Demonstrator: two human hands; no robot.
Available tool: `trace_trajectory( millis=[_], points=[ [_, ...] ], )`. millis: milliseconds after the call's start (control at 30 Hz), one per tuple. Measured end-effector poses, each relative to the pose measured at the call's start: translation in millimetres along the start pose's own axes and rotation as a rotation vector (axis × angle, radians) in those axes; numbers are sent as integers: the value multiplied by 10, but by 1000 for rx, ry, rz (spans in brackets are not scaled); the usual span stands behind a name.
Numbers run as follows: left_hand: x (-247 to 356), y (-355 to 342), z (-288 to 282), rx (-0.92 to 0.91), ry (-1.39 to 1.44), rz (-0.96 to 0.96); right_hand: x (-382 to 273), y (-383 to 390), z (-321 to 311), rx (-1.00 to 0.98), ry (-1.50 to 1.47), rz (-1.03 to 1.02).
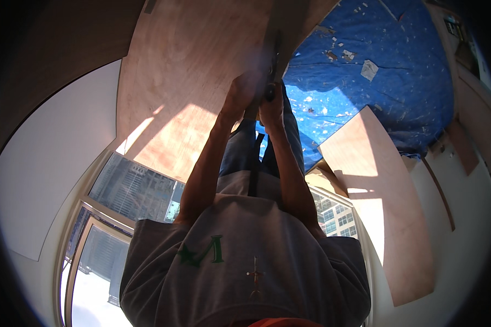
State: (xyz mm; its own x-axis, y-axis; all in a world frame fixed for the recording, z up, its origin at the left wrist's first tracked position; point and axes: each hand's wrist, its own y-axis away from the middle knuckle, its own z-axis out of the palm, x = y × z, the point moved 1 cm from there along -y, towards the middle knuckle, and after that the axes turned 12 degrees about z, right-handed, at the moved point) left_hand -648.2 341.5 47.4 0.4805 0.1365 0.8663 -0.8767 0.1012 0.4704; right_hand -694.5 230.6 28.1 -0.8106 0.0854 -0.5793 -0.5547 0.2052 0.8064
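Observation:
A long dark tool [270, 90] with a rounded near end stands out over the shaded right edge of a large plywood sheet [180, 54]. Its kind is unclear in the shadow and blur. My right hand [273, 111] is closed around the near part of it. Just to the left, my left hand [241, 94] is beside the tool, over the plywood near its edge. Shadow and haze hide the fingers of that hand, so what it grips, if anything, does not show. Both forearms reach forward from my body, close together.
A blue tarp [414, 71] strewn with scraps and dust covers the floor at the right. A cut plywood piece [387, 218] leans at the lower right. On the left is a white panel [60, 158]. Windows [133, 180] are behind me, with sunlight falling across the plywood.

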Motion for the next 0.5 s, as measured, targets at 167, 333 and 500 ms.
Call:
trace_trajectory(
  millis=[167,333,500],
  points=[
    [-38,-28,-47,-19,13,31,28,-19,34,19,25,-3],
    [-62,-11,-81,-5,23,-8,-65,16,42,31,-2,-6],
    [-31,-206,-148,-99,-194,34,-38,-60,29,83,15,-72]
  ],
)
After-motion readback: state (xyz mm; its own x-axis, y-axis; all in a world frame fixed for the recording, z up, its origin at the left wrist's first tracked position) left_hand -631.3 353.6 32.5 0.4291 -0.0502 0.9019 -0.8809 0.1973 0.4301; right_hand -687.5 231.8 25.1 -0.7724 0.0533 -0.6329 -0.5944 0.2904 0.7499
